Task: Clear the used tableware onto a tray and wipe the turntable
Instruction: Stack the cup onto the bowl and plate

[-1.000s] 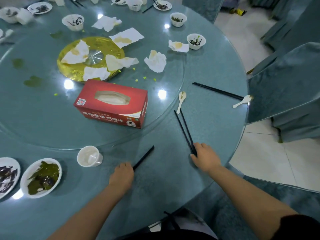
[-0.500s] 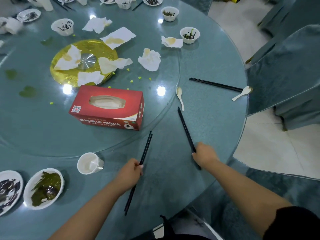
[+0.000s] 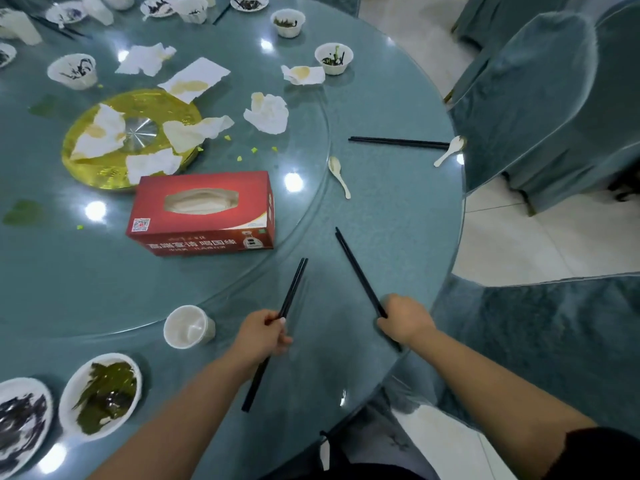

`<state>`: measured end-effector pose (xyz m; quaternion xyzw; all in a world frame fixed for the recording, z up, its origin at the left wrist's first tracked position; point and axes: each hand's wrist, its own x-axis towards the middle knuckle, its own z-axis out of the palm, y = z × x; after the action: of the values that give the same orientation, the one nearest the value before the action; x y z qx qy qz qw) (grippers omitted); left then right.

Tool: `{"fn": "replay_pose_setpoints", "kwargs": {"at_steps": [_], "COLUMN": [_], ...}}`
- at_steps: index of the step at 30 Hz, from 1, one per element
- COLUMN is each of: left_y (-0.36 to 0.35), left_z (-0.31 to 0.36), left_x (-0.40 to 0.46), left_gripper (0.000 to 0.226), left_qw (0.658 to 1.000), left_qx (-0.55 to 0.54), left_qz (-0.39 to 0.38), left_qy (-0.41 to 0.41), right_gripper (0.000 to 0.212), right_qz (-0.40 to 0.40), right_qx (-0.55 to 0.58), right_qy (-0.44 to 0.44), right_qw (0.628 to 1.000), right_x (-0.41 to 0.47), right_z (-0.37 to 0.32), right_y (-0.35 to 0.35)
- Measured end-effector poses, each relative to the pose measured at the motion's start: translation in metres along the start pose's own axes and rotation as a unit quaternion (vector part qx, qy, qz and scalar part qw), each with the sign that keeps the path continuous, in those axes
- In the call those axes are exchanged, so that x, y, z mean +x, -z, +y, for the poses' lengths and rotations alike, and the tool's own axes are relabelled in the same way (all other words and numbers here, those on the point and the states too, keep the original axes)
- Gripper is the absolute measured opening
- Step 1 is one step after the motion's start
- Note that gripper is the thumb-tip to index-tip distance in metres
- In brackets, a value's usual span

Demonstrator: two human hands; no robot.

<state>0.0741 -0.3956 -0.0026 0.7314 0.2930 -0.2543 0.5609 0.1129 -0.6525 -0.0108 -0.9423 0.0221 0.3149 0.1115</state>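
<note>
While gripped, black chopsticks (image 3: pixel 294 289) in left hand (image 3: pixel 261 337), second pair (image 3: pixel 356 268) in right hand (image 3: pixel 405 318)

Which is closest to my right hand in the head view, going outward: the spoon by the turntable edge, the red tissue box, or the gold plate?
From the right hand:
1. Spoon, straight ahead, beside the turntable rim.
2. Red tissue box, ahead and left, on the turntable.
3. Gold plate, farthest, beyond the box to the left.

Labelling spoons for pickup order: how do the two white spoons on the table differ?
The near spoon lies alone beside the turntable rim, handle toward the person. The far spoon sits at the table edge, its bowl touching the tips of loose chopsticks. Both are white, untouched and off the turntable.
</note>
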Motion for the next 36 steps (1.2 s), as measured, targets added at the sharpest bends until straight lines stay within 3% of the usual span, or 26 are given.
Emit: {"fn": "replay_pose_setpoints", "kwargs": {"at_steps": [5,12,15,20,27,36], "left_y": [0.008,0.022,0.028,0.034,0.026,0.004], "left_z": [-0.012,-0.023,-0.023,-0.019,0.014,0.057], "left_x": [-0.009,-0.016,-0.018,-0.018,-0.021,-0.028], "left_gripper": [0.018,0.011,0.011,0.013,0.007,0.015], "left_qw": [1.000,0.997,0.996,0.993,0.982,0.964], "left_qx": [-0.005,-0.061,-0.074,-0.105,-0.174,-0.248], "left_qz": [-0.016,-0.035,-0.049,-0.060,-0.067,-0.090], "left_qy": [-0.012,0.020,0.019,0.010,-0.001,-0.043], "right_gripper": [0.027,0.016,0.033,0.036,0.023,0.016], "right_qz": [0.016,0.013,-0.012,-0.009,-0.011,-0.041], "right_qx": [-0.020,-0.005,0.005,0.032,0.145,0.176], "right_qy": [-0.007,-0.017,-0.018,0.010,0.083,0.133], "right_qw": [1.000,1.000,1.000,0.999,0.986,0.974], "right_x": [-0.021,-0.035,-0.040,-0.045,-0.049,-0.058], "right_z": [-0.015,-0.030,-0.038,-0.060,-0.099,-0.116], "right_y": [-0.025,-0.033,-0.027,-0.022,-0.007,0.026]}}
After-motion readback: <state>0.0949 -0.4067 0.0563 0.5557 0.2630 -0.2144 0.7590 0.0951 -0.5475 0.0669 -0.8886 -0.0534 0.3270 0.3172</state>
